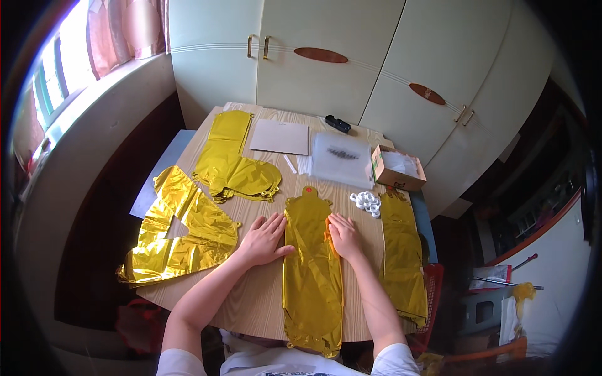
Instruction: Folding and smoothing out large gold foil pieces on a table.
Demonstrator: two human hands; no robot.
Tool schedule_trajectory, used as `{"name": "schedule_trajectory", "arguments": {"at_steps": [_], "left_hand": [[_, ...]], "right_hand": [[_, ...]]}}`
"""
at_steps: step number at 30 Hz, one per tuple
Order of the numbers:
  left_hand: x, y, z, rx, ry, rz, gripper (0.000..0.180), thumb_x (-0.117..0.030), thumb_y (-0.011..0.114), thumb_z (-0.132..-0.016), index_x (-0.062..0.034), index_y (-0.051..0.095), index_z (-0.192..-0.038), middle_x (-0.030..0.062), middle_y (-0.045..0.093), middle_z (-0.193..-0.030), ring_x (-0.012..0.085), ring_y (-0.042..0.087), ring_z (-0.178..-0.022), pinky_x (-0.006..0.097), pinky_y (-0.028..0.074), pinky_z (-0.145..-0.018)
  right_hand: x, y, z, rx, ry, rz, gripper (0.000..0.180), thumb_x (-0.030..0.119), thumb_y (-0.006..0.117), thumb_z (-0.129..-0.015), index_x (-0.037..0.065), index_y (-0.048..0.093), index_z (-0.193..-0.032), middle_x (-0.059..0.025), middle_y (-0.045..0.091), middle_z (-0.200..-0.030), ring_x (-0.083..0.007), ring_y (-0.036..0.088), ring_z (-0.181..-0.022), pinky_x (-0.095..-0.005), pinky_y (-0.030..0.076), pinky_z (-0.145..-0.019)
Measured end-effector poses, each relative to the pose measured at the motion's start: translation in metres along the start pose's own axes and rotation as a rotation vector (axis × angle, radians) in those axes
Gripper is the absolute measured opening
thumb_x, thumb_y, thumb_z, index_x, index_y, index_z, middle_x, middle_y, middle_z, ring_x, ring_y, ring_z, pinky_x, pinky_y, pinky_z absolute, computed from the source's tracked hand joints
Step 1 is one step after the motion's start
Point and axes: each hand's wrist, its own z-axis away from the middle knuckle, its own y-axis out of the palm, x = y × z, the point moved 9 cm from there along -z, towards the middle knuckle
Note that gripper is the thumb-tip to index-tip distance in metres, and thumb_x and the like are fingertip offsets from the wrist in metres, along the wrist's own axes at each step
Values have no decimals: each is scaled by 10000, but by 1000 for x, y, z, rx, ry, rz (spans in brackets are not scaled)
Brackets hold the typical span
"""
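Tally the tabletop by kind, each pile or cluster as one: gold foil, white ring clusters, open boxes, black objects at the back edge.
Gold foil: 4 (L-shaped pile, triangular piece, middle strip, right-hand strip)
White ring cluster: 1
Open box: 1
Black object: 1
Total: 7

Wood-grain table point(251, 307). Gold foil strip point(311, 263), centre; second strip point(402, 250), right; angular gold piece point(207, 241), left; L-shaped gold piece point(222, 147) behind. White rings point(367, 202). Far side: flat card point(280, 137), clear plastic sheets point(326, 170), open box point(399, 181), black object point(337, 124).
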Motion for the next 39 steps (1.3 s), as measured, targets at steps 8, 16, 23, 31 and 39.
{"name": "schedule_trajectory", "arguments": {"at_steps": [8,16,23,31,39], "left_hand": [[-1,1,-1,51,-23,-18,899,-656,387,-937,36,270,-1498,169,275,-1577,262,218,-1481,459,157,-1200],[-2,2,0,50,-2,-39,827,-603,444,-935,-42,279,-1520,113,291,-1582,266,212,-1483,488,172,-1193],[-6,-1,-3,42,41,-47,799,-603,435,-934,-64,315,-1512,106,310,-1575,268,222,-1480,506,173,-1187],[-4,1,-1,39,35,-38,812,-618,444,-919,-68,329,-1506,102,321,-1571,272,226,-1480,504,165,-1189],[-5,0,1,6,51,-45,819,-622,459,-910,-70,339,-1503,105,337,-1562,267,247,-1471,501,182,-1182]], "right_hand": [[1,2,-3,36,-2,-5,421,299,414,-1025,32,603,-1289,-141,559,-1381,-294,459,-1348,-484,253,-1173],[1,7,-2,53,-25,21,432,307,402,-1027,38,585,-1311,-135,546,-1398,-293,440,-1364,-487,248,-1174],[1,-7,2,-46,-41,-93,402,252,458,-1012,31,562,-1332,-140,531,-1412,-298,433,-1371,-498,236,-1177],[153,-7,94,268,-498,73,424,265,600,-933,39,592,-1293,-129,562,-1368,-284,483,-1327,-509,342,-1121],[169,11,143,389,-571,54,434,284,634,-906,94,605,-1296,-98,546,-1390,-284,487,-1314,-487,360,-1110]]}}
